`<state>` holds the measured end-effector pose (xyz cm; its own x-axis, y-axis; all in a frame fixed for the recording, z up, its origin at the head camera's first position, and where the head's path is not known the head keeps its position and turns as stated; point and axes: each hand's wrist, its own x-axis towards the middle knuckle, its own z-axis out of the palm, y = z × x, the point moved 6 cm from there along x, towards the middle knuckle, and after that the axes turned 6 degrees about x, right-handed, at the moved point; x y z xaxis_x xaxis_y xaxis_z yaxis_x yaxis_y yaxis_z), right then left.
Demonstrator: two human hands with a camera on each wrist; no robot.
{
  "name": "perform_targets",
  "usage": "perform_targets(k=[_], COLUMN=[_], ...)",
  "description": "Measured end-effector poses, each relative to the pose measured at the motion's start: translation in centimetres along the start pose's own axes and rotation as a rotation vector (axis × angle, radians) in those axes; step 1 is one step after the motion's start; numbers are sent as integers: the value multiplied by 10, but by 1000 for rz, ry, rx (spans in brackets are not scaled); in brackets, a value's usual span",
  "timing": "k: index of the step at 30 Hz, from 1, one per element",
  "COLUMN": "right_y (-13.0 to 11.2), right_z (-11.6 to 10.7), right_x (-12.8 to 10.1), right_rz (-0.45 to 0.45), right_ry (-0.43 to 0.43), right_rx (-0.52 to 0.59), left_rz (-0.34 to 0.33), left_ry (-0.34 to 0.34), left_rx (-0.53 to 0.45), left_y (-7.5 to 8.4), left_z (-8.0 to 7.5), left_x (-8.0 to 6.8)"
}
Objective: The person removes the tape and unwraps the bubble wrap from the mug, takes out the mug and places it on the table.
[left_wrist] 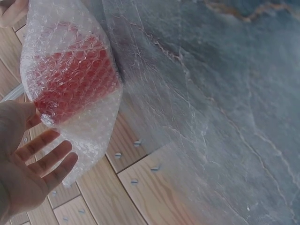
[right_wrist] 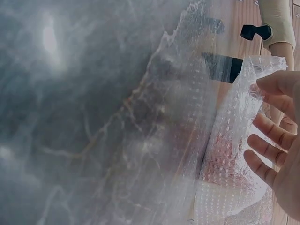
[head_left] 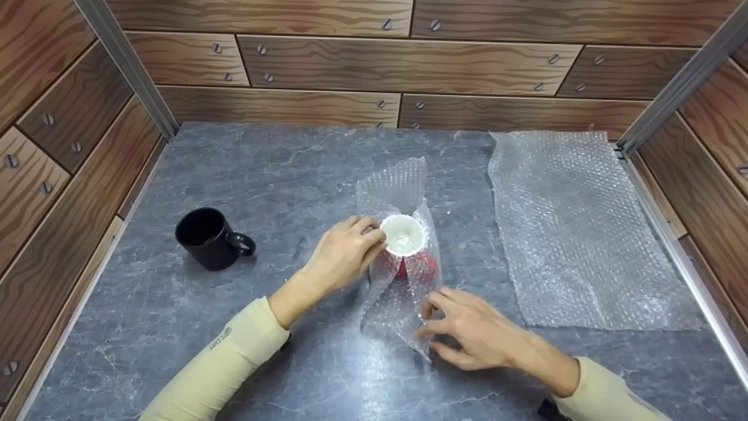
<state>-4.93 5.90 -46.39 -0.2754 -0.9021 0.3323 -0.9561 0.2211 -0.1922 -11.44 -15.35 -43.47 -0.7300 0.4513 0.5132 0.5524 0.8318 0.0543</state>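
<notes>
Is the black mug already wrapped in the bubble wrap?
No, the black mug stands bare on the table, apart from both hands, while the bubble wrap surrounds a red cup.

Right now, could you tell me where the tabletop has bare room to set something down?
Bare tabletop lies behind the black mug toward the back wall, and along the near edge left of the left hand. The spare bubble wrap sheet fills the right; the wrapped red cup crowds the centre.

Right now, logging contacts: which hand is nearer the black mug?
Left. The left hand holds the wrapped cup's rim, just right of the black mug; the right hand is farther right, on the bubble wrap.
</notes>
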Motion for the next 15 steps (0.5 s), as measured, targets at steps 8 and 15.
perform_targets(k=[8,15], right_y=[4,10], right_z=[-10,-20], right_x=[4,11], right_rz=[13,37], right_ry=[85,196], right_rx=[51,-1], left_rz=[-1,0], left_ry=[-17,-15], left_rx=[-19,-10], left_y=[-1,-1], left_z=[2,1], left_x=[-1,0])
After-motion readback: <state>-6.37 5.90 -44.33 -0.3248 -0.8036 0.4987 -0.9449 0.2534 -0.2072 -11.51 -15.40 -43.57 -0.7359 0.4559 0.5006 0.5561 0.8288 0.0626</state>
